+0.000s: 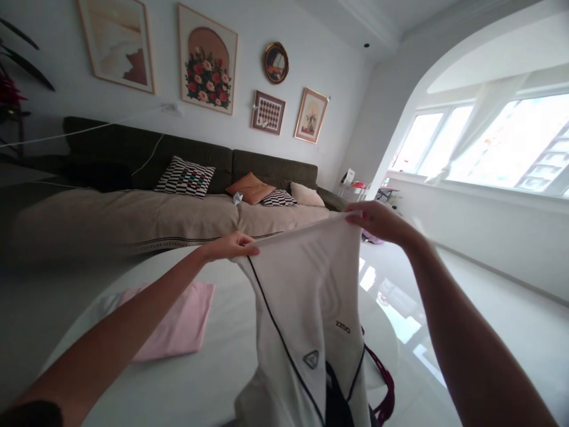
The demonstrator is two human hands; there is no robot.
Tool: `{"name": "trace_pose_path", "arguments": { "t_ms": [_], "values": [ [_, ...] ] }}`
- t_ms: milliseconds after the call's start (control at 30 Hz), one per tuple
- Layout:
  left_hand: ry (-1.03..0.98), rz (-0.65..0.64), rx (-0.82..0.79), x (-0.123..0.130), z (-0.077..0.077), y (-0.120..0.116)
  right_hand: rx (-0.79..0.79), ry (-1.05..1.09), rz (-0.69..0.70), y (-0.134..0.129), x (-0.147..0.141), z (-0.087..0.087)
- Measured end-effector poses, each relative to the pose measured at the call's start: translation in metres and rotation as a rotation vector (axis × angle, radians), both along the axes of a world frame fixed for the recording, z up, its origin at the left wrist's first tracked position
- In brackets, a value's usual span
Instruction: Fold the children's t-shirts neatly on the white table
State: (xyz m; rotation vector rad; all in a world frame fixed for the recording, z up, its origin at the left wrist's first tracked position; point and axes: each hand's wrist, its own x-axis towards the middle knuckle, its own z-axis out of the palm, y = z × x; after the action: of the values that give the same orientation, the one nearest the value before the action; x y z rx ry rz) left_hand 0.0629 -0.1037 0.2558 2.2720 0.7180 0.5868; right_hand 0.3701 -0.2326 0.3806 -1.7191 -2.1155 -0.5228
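Note:
A white jersey (pixel 296 284) with dark piping and small printed marks hangs stretched between my two hands above the round white table. My left hand (pixel 231 244) pinches one corner of its upper edge. Higher up and to the right, my right hand (pixel 371 218) grips the other corner. The lower part of the garment bunches toward me, and dark cloth shows in a gap at its bottom. Left of it, a folded pink cloth (pixel 186 320) lies on the table, partly behind my left forearm. A dark red strap (pixel 386 385) curls out beside the jersey at lower right.
The round white table (pixel 222 379) spans the middle in front of me. Beyond it stands a dark green sofa (pixel 275 169) with a beige cover and several cushions. Shiny pale floor (pixel 466 296) runs along the right, below windows. A cable (pixel 89 128) crosses at left.

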Motion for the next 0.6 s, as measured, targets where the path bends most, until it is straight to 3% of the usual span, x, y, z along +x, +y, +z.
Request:
{"name": "trace_pose_path", "arguments": {
  "t_ms": [100,233,300,367,433,467,533,600],
  "values": [
    [-0.045,0.246,0.294,0.001,0.010,0.028,0.045,-0.006,-0.124,0.016,0.012,-0.028],
    [-0.214,0.469,0.493,0.003,0.048,0.044,0.171,0.014,-0.165,0.031,0.014,-0.045],
    [-0.293,0.495,0.605,-0.002,0.065,0.037,0.219,0.026,-0.167,0.030,0.014,-0.051],
    [-0.336,0.442,0.697,-0.011,0.068,0.023,0.245,0.039,-0.162,0.025,0.015,-0.062],
    [-0.336,0.382,0.717,-0.020,0.053,0.004,0.245,0.054,-0.154,0.015,0.013,-0.083],
    [-0.322,0.369,0.687,-0.024,0.038,-0.006,0.235,0.063,-0.148,0.008,0.011,-0.096],
    [-0.280,0.372,0.579,-0.031,-0.007,-0.029,0.200,0.083,-0.137,-0.010,0.001,-0.132],
    [-0.202,0.382,0.412,-0.039,-0.067,-0.057,0.149,0.103,-0.127,-0.031,-0.012,-0.178]
  ]
}}
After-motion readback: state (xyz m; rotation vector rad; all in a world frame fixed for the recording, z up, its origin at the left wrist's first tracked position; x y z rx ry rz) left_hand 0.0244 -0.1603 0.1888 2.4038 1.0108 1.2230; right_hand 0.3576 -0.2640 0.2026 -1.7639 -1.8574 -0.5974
